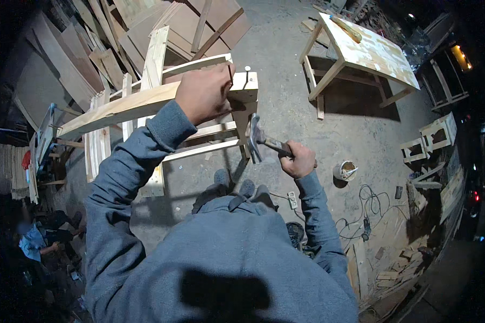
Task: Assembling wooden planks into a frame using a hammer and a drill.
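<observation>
My left hand [205,92] is closed round a pale wooden beam [129,105], close to its right end. A nail [248,69] stands upright in the beam's end, just right of that hand. The beam lies across the top of a slatted wooden frame [205,134]. In my right hand [298,160] is a claw hammer [255,139], gripped by its handle. The hammer head hangs below and slightly right of the nail, apart from it. My left fingertips are partly hidden behind the beam.
A wooden table [377,51] stands at the far right. A small bucket [346,170], a black cord [369,202] and a power strip [292,201] lie on the floor to my right. Plywood sheets [140,46] lean at the far left; another person [35,245] sits lower left.
</observation>
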Tool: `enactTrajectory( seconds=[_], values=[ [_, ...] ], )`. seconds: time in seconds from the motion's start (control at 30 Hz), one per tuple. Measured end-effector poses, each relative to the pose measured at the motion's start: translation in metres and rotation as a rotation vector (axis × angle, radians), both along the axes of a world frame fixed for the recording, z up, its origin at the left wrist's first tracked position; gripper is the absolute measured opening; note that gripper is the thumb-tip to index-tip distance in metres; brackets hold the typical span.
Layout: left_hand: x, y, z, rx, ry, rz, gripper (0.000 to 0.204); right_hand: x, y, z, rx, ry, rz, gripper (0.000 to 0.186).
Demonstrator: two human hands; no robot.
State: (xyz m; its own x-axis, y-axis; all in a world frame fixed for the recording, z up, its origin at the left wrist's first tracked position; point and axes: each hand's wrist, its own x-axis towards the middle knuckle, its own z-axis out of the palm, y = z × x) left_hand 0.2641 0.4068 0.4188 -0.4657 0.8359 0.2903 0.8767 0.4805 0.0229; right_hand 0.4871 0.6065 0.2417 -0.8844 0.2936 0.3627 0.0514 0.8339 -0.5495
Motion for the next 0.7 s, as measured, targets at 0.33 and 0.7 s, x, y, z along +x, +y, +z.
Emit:
enactTrajectory(
  seconds=[0.33,0.7],
  values=[
    [-0.009,0.005,0.002,0.043,-0.096,-0.208,0.071,-0.038,0.023,0.011,0.253,0.108,0.297,0.020],
    [-0.020,0.017,0.006,-0.051,-0.047,-0.170,0.058,-0.048,0.031,0.009,0.371,0.198,0.433,0.017]
  ],
)
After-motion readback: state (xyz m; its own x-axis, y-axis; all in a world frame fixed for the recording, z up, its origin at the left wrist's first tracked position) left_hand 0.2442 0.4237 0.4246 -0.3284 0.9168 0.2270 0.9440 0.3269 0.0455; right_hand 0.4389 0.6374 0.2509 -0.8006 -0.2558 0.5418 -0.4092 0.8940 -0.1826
